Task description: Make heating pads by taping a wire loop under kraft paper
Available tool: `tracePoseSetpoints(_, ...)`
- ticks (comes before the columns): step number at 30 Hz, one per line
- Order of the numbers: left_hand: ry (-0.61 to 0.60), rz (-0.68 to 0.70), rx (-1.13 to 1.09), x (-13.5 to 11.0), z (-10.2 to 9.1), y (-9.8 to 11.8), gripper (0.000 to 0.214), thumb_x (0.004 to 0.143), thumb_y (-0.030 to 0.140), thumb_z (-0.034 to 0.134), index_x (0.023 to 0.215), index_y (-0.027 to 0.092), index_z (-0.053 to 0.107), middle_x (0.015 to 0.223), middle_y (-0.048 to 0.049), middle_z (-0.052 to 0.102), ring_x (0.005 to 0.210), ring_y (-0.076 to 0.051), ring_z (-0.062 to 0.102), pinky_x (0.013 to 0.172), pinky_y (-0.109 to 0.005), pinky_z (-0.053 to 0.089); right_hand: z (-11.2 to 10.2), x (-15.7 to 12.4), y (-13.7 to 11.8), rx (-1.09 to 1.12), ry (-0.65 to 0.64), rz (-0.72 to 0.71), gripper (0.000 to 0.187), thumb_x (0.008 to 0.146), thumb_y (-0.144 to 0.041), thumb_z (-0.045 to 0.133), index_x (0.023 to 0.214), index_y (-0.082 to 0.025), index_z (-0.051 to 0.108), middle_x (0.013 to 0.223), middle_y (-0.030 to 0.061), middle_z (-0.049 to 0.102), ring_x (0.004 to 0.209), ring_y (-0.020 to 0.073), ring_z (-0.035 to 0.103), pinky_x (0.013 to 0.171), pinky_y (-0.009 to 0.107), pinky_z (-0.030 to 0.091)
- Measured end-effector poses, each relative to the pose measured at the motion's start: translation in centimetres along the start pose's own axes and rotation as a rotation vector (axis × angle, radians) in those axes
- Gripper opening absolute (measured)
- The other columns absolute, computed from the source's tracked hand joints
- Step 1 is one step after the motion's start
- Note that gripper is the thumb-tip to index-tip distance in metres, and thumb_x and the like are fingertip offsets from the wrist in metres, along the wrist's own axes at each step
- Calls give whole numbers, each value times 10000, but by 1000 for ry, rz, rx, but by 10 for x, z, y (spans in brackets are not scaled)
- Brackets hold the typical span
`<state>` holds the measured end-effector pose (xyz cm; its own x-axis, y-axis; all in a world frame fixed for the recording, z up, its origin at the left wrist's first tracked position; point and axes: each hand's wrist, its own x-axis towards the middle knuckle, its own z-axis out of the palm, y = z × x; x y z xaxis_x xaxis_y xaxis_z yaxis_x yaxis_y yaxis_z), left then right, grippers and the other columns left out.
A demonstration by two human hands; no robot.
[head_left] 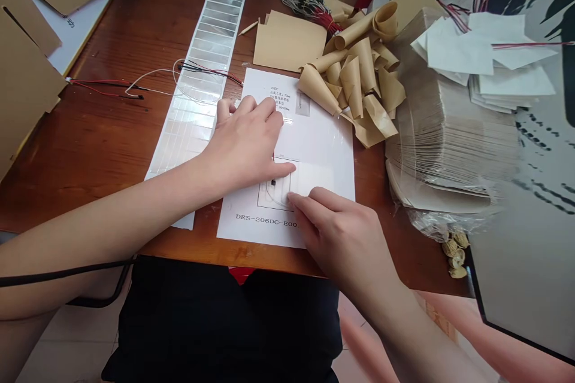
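Pressing down mid-frame: left hand [245, 140] lies flat and open on the white printed paper sheet [323, 143], thumb tip right above the tiny black bead-like part [273, 182]. Right hand [345, 233], fingers loosely curled, gripping nothing, touches the sheet just lower right of it; left's nearer.

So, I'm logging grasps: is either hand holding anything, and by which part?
Nothing is gripped. The left hand presses the white sheet beside a small black part; the right hand presses the clear film there.
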<state>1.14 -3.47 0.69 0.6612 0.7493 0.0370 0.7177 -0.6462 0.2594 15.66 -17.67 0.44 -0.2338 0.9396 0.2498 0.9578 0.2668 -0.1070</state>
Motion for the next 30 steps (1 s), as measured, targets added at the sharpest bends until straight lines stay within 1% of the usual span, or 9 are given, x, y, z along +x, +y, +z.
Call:
tracePoseSetpoints(3, -2, 1, 0, 0, -1, 0, 563, 815, 583, 672, 1160, 139, 660, 1230, -146, 616, 1178, -377, 491, 1018, -537, 290, 1, 0, 0, -10, -7, -18, 285, 942, -103, 494, 801, -156, 735, 589, -19, 500, 508, 119, 410, 457, 275, 244)
tracePoseSetpoints(10, 0, 6, 7, 0, -1, 1, 578, 811, 584, 677, 1167, 129, 661, 1224, -150, 616, 1172, -382, 500, 1013, -550, 306, -4, 0, -1, -57, -49, -46, 295, 940, -87, 467, 831, -151, 734, 603, -15, 502, 519, 133, 372, 459, 281, 228)
tracePoseSetpoints(13, -7, 11, 6, -1, -2, 2, 558, 824, 572, 667, 1170, 135, 659, 1236, -150, 612, 1173, -382, 501, 1016, -555, 307, -7, 0, -2, -75, -100, -56, 297, 913, -53, 452, 889, -135, 736, 628, -6, 535, 524, 135, 379, 457, 276, 224)
tracePoseSetpoints(16, -27, 13, 2, -2, -3, 2, 555, 839, 557, 656, 1187, 125, 652, 1255, -160, 604, 1184, -389, 497, 1015, -560, 314, -9, 0, -2, -90, -157, -63, 310, 893, -34, 450, 970, -125, 736, 664, 6, 569, 543, 136, 416, 458, 273, 208)
tracePoseSetpoints(19, -39, 10, -6, -3, -4, 1, 528, 883, 547, 599, 1202, 129, 651, 1263, -162, 604, 1199, -388, 493, 1025, -567, 315, -9, 0, -1, -93, -198, -47, 293, 908, -56, 466, 986, -138, 736, 681, 10, 581, 551, 138, 435, 454, 273, 181)
tracePoseSetpoints(21, -42, 7, -11, -3, -4, 0, 547, 899, 568, 562, 1218, 132, 648, 1267, -160, 602, 1205, -388, 491, 1031, -573, 315, -10, 0, -1, -96, -226, -29, 278, 910, -67, 478, 977, -151, 734, 690, 10, 586, 550, 138, 435, 453, 271, 171)
tracePoseSetpoints(25, -56, 22, 18, -6, -4, 1, 725, 806, 669, 630, 1267, 111, 623, 1296, -180, 576, 1203, -402, 479, 1021, -569, 330, -11, 1, -3, -90, -253, -2, 268, 905, -72, 488, 978, -155, 732, 703, 11, 595, 547, 138, 435, 455, 269, 174)
tracePoseSetpoints(28, -58, 20, 36, -8, -4, 4, 729, 778, 647, 653, 1269, 110, 620, 1298, -186, 572, 1196, -397, 474, 1025, -557, 327, -10, 0, -6, -65, -245, 29, 272, 928, -106, 473, 994, -152, 733, 699, 14, 590, 533, 134, 431, 458, 270, 185)
tracePoseSetpoints(30, -44, 18, 26, -8, -4, 5, 720, 762, 619, 659, 1263, 104, 625, 1289, -190, 576, 1187, -397, 476, 1020, -557, 326, -9, -3, -9, -40, -216, 70, 280, 949, -141, 463, 1011, -149, 736, 697, 19, 595, 519, 129, 435, 460, 269, 206)
